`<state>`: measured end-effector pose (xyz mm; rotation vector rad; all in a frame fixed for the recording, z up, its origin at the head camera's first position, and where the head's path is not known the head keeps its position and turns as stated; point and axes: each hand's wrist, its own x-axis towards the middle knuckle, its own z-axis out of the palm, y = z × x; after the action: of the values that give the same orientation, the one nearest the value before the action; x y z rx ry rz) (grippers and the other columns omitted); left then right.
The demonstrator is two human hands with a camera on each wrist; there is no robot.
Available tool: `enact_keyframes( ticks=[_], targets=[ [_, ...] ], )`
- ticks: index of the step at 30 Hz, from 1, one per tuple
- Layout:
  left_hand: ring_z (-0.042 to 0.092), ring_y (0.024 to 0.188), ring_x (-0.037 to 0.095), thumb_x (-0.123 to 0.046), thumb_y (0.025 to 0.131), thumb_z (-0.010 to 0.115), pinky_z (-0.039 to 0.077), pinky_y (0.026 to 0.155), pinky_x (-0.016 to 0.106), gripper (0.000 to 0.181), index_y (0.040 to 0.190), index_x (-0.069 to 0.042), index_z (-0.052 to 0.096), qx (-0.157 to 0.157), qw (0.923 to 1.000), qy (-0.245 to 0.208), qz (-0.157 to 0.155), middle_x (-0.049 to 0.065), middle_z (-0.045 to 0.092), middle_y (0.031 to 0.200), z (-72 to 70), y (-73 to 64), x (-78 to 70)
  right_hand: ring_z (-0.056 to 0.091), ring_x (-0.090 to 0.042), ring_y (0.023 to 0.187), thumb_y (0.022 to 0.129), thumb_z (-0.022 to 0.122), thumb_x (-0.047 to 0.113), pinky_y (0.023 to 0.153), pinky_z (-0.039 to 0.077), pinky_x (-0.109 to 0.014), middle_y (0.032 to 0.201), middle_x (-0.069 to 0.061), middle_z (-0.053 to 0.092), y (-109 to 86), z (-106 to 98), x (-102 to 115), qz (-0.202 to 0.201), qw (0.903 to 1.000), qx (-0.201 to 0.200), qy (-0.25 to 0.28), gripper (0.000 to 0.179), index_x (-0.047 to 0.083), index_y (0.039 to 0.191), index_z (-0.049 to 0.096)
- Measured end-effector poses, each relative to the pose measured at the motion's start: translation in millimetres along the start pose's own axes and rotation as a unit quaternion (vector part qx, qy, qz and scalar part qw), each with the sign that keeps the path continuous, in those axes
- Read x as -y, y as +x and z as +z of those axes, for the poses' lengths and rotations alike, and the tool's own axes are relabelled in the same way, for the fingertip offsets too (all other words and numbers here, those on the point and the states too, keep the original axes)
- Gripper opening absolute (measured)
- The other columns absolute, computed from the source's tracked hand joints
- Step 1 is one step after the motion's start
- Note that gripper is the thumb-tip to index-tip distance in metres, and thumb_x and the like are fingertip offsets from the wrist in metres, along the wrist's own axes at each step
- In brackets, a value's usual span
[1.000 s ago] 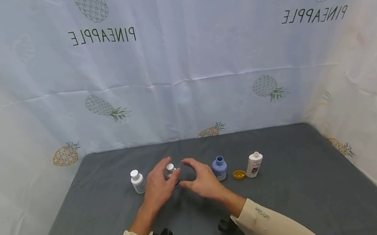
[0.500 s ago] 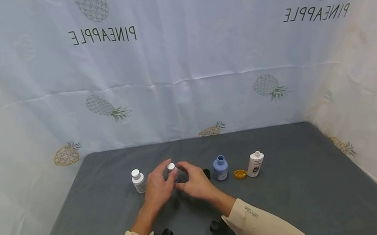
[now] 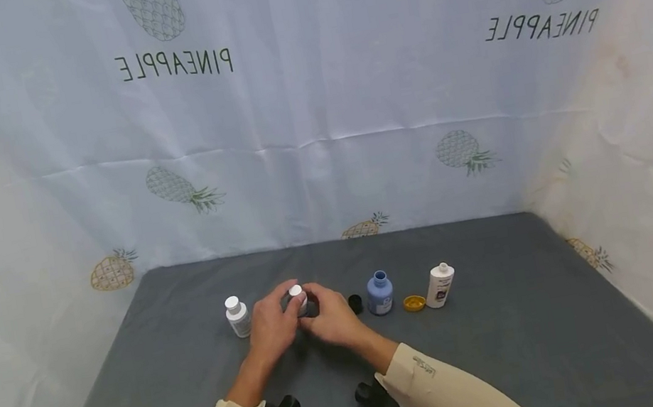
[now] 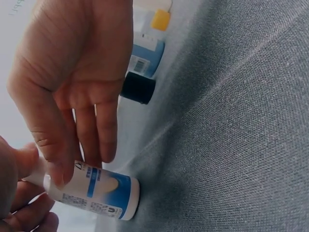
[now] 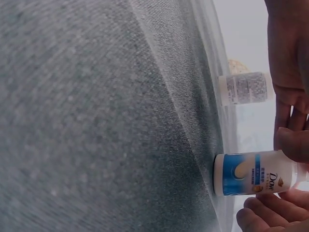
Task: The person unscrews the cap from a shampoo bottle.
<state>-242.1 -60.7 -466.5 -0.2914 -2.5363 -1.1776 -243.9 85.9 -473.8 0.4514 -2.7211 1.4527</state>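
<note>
A small white-and-blue Dove bottle [image 4: 99,191] stands upright on the grey cloth, its white cap [image 3: 296,291] on top in the head view. My left hand [image 3: 270,324] holds it near the cap, thumb in front and fingers behind. From the other side my right hand [image 3: 331,319] grips the bottle's body, and its thumb [image 4: 54,162] presses on the label in the left wrist view. In the right wrist view the label of the Dove bottle [image 5: 246,174] shows between both hands. The hands hide part of its neck and body.
A white capped bottle [image 3: 238,317] stands left of my left hand. Right of my right hand are a black cap [image 3: 355,303], an uncapped blue bottle [image 3: 380,293], an upturned yellow cap [image 3: 414,303] and an uncapped white bottle [image 3: 440,285]. A pineapple-print curtain [image 3: 324,189] backs the table.
My right hand has moved left from beside the bottle and now grips it, uncovering the black cap. My left hand has stayed almost in place, its fingers closing in around the bottle's top.
</note>
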Motion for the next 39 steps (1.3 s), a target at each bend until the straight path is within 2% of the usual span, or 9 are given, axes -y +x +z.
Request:
enact_keyframes(
  ticks=[7,12,17,21,26,34,39],
  targets=[
    [0.074,0.108,0.038,-0.015,0.096,0.074,0.057,0.092,0.057,0.030,0.124,-0.004,0.074,0.010,0.9999,-0.009,0.000,0.020,0.077,0.118,0.3,-0.5,-1.1,0.069,-0.032,0.114,0.087,0.078,0.010,0.099,0.057,-0.052,0.132,-0.018,0.071,-0.6,-1,0,-0.010,0.9999,-0.005,-0.007,0.055,0.001,0.139,0.062],
    [0.073,0.110,0.036,-0.016,0.096,0.074,0.056,0.094,0.056,0.029,0.123,-0.005,0.075,0.021,0.9996,-0.021,0.000,0.018,0.077,0.120,-3.9,0.4,-4.4,0.068,-0.032,0.124,0.090,0.079,0.013,0.105,0.056,-0.051,0.136,-0.016,0.069,-2.8,-3,1,-0.004,0.9999,0.003,0.013,0.054,0.003,0.141,0.061],
    [0.070,0.121,0.035,-0.015,0.097,0.074,0.055,0.099,0.056,0.030,0.125,-0.005,0.075,0.050,0.9967,-0.063,-0.007,0.016,0.076,0.126,-12.5,3.5,-9.9,0.066,-0.031,0.130,0.092,0.079,0.013,0.109,0.054,-0.049,0.140,-0.015,0.067,-5.8,-7,1,-0.002,0.9989,0.013,0.044,0.055,0.006,0.144,0.059],
    [0.070,0.123,0.032,-0.013,0.098,0.072,0.057,0.097,0.050,0.030,0.127,-0.005,0.074,0.081,0.9919,-0.096,-0.016,0.014,0.076,0.126,-20.2,7.0,-16.3,0.064,-0.032,0.132,0.093,0.078,0.009,0.111,0.053,-0.048,0.141,-0.017,0.066,-9.2,-13,3,-0.013,0.9950,0.016,0.097,0.055,0.004,0.144,0.058],
    [0.073,0.117,0.030,-0.011,0.101,0.068,0.060,0.092,0.042,0.028,0.128,-0.006,0.073,0.108,0.9846,-0.137,-0.008,0.012,0.076,0.128,-27.1,8.8,-23.9,0.063,-0.036,0.134,0.094,0.076,0.007,0.112,0.052,-0.050,0.141,-0.022,0.065,-13.3,-23,3,-0.029,0.9878,0.018,0.152,0.050,0.000,0.141,0.059],
    [0.071,0.122,0.031,-0.015,0.104,0.065,0.060,0.098,0.044,0.029,0.131,-0.006,0.071,0.144,0.9708,-0.190,0.030,0.012,0.073,0.133,-37.9,9.6,-35.0,0.069,-0.034,0.124,0.095,0.075,0.008,0.103,0.059,-0.043,0.133,-0.021,0.070,-19.9,-37,11,-0.049,0.9837,0.034,0.170,0.043,0.000,0.136,0.063],
    [0.071,0.123,0.031,-0.016,0.104,0.064,0.060,0.098,0.035,0.029,0.132,-0.007,0.071,0.166,0.9606,-0.217,0.051,0.013,0.073,0.134,-44.0,9.3,-42.2,0.073,-0.030,0.116,0.096,0.076,0.011,0.099,0.061,-0.037,0.129,-0.016,0.073,-27.5,-49,19,-0.056,0.9855,0.041,0.155,0.039,0.004,0.133,0.066]
  ],
)
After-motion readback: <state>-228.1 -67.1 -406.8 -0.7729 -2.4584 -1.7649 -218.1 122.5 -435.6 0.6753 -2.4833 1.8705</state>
